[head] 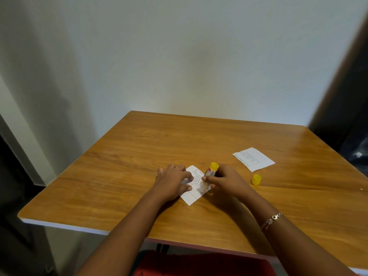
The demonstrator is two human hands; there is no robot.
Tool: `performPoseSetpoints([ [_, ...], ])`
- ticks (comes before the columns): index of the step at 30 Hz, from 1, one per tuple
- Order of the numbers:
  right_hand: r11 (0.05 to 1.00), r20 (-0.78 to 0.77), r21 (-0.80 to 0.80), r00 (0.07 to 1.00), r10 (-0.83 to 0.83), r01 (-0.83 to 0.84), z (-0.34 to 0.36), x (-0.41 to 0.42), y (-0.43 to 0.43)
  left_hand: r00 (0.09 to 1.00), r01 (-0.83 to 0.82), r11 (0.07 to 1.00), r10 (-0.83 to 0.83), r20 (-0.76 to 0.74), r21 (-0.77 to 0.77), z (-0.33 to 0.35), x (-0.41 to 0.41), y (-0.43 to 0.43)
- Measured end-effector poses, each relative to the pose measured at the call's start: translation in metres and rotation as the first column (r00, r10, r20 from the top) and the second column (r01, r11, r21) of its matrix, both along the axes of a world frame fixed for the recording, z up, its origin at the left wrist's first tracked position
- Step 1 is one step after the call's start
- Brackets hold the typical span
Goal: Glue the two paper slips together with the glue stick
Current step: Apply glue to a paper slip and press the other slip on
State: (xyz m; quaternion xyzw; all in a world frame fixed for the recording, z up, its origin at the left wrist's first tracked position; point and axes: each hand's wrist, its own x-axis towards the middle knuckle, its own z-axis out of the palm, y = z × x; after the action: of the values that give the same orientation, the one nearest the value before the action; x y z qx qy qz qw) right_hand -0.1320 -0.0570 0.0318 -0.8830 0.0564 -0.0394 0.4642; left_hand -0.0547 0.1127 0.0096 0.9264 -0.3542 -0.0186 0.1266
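Near the table's front middle lies 1 slip (194,186), printed side up, its long axis running diagonally from far-left to near-right; the glue stick (209,177) stands tilted on its right part, working end down on the paper, yellow base up and away; the right hand (225,181) pinches the stick between thumb and fingers; the left hand (173,181) lies spread and flat, fingertips pressing the slip's left edge; slip 2 (253,159) lies well apart, far and to the right, nearer the right hand, its long axis turned roughly crosswise to slip 1; the cap (256,179) stands between them, just right of the right hand; judging by this, gluing is under way, and fetching slip 2 falls to the right hand, across the cap, on the table (129,166).
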Motion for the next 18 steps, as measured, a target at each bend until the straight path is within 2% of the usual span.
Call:
performPoseSetpoints([
  [10,0.987,-0.004,0.054,0.989,-0.149,0.149,0.008,0.006,-0.03,1.0,-0.015,1.0,0.015,0.002,0.0,-0.002,0.0,-0.001],
  [12,0.97,0.048,0.171,0.982,-0.181,0.17,0.011,0.002,-0.034,1.0,-0.017,1.0,0.017,0.013,0.005,-0.001,-0.001,-0.001],
  [15,0.889,0.132,0.413,0.953,-0.272,0.196,0.015,-0.011,-0.041,0.998,-0.042,0.999,0.042,0.046,0.007,-0.003,-0.002,-0.005],
  [18,0.833,0.201,0.505,0.908,-0.368,0.226,0.015,-0.028,-0.054,0.989,-0.102,0.994,0.106,0.102,-0.039,-0.01,-0.006,-0.013],
])
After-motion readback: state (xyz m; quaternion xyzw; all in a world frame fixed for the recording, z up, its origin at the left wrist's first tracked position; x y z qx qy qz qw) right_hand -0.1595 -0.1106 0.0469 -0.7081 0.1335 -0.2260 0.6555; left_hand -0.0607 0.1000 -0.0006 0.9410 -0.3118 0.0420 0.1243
